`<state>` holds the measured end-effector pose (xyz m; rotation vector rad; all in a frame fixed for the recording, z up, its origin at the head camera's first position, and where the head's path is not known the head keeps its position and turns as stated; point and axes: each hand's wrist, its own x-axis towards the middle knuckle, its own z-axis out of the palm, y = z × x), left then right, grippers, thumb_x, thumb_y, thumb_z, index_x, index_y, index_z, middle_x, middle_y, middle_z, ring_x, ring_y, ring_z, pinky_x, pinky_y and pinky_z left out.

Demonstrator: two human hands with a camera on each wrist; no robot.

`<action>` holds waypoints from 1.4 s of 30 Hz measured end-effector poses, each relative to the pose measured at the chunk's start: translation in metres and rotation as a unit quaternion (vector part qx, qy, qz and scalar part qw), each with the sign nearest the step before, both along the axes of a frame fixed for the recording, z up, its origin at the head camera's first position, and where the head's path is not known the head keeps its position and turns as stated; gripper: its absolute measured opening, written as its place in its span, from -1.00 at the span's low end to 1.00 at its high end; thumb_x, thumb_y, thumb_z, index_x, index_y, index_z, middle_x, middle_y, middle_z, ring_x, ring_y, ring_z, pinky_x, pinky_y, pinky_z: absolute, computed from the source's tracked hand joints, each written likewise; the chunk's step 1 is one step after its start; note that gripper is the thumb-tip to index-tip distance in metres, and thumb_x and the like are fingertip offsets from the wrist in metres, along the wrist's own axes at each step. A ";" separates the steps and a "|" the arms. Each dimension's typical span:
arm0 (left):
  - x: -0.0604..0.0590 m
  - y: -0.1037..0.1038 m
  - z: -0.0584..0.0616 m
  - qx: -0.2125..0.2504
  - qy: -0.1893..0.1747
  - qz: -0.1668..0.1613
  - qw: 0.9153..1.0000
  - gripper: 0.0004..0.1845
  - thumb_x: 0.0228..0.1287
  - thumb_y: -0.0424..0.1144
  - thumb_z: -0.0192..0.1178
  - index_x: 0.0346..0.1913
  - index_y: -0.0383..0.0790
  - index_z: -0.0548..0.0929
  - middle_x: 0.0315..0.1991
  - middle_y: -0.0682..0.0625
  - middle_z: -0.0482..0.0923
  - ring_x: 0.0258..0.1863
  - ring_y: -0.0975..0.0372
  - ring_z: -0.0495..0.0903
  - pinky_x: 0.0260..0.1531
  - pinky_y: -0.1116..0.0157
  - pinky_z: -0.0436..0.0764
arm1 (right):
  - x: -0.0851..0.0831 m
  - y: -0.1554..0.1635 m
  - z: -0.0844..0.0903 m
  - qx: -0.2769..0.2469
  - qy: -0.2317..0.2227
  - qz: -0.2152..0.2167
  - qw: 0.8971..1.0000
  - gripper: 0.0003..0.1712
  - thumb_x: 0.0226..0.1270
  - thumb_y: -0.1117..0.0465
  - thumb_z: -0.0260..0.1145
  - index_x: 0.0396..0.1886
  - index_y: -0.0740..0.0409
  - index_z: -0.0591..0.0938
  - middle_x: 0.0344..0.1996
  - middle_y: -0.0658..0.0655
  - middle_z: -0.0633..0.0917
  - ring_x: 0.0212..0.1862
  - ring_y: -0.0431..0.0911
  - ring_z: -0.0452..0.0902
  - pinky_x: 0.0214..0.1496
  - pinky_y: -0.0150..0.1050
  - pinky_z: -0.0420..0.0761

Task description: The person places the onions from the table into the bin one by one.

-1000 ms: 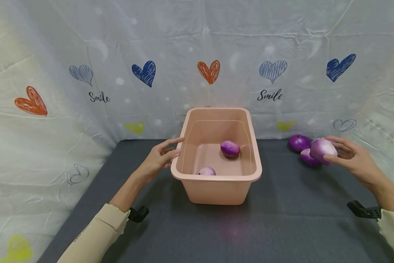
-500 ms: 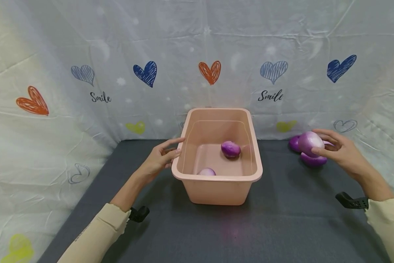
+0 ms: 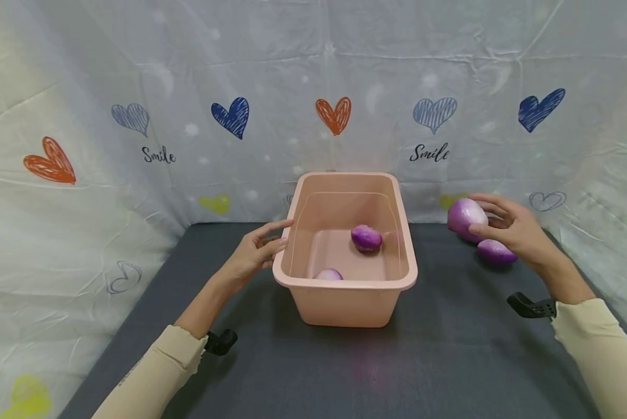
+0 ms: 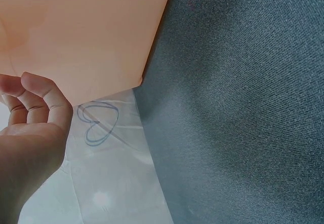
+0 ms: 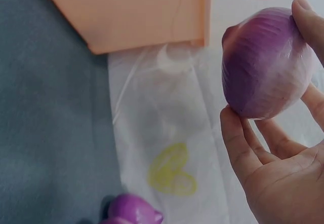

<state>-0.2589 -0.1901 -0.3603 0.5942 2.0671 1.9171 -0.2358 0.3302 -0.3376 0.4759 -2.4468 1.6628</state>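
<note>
In the head view my left hand [image 3: 250, 253] holds the left rim of a peach plastic tub [image 3: 347, 302], index finger and thumb at its edge. The left wrist view shows the curled fingers [image 4: 48, 95] beside the tub's outer wall. My right hand [image 3: 515, 230] grips a pale purple onion [image 3: 466, 218] between thumb and fingers, raised over the table right of the tub. Below that hand lies a purple onion [image 3: 495, 252]; another is mostly hidden behind the held one. Inside the tub are a dark purple onion [image 3: 366, 238] and a paler onion [image 3: 328, 274], partly covered by the front rim.
The tub stands on a dark grey tabletop [image 3: 313, 372], near its back edge. Behind hangs a whitish sheet [image 3: 282, 70] printed with hearts and "Smile". Each wrist wears a black strap, the left strap [image 3: 220, 341] and the right strap [image 3: 530, 305].
My right hand has moved left and slightly up with the held onion, passing over the onions on the table. The left hand and the tub stay put.
</note>
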 end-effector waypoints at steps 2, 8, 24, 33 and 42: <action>0.000 0.000 0.000 0.001 -0.001 0.000 1.000 -0.42 0.57 -0.16 0.16 0.55 -0.05 0.34 0.27 -0.34 0.49 -0.05 0.07 0.65 -0.07 0.10 0.67 | -0.002 -0.005 0.003 0.005 0.000 -0.002 1.000 -0.37 0.43 0.34 0.38 0.45 0.08 0.46 0.22 0.03 0.56 0.12 -0.11 0.55 0.02 -0.39 0.58; -0.001 0.000 0.000 0.001 0.001 0.000 1.000 -0.42 0.57 -0.16 0.15 0.56 -0.04 0.33 0.27 -0.34 0.49 -0.05 0.07 0.65 -0.07 0.10 0.67 | -0.013 -0.023 0.011 -0.004 0.006 0.005 1.000 -0.37 0.40 0.31 0.40 0.44 0.08 0.47 0.22 0.09 0.56 0.11 -0.07 0.55 0.04 -0.38 0.59; 0.000 0.000 -0.002 -0.001 0.003 0.004 1.000 -0.43 0.56 -0.15 0.16 0.55 -0.02 0.34 0.31 -0.29 0.47 0.10 -0.04 0.62 -0.03 0.07 0.65 | -0.027 -0.060 0.026 -0.040 0.017 0.057 0.997 -0.34 0.37 0.34 0.42 0.43 0.10 0.46 0.27 0.18 0.53 0.15 0.05 0.54 0.05 -0.27 0.62; 0.000 -0.002 -0.002 0.002 0.002 0.002 1.000 -0.43 0.57 -0.15 0.15 0.55 -0.02 0.34 0.33 -0.30 0.45 0.11 -0.03 0.61 -0.01 0.07 0.65 | -0.039 -0.090 0.033 -0.054 0.043 0.121 0.990 -0.33 0.32 0.39 0.44 0.42 0.15 0.48 0.24 0.21 0.56 0.16 0.10 0.54 0.08 -0.21 0.62; 0.002 -0.001 -0.001 0.005 -0.008 0.006 1.000 -0.42 0.55 -0.14 0.19 0.55 -0.01 0.35 0.31 -0.30 0.47 0.06 -0.01 0.64 -0.04 0.08 0.66 | -0.044 -0.118 0.036 -0.067 0.031 0.183 0.980 -0.30 0.34 0.38 0.44 0.45 0.15 0.44 0.30 0.26 0.49 0.21 0.15 0.49 0.09 -0.14 0.62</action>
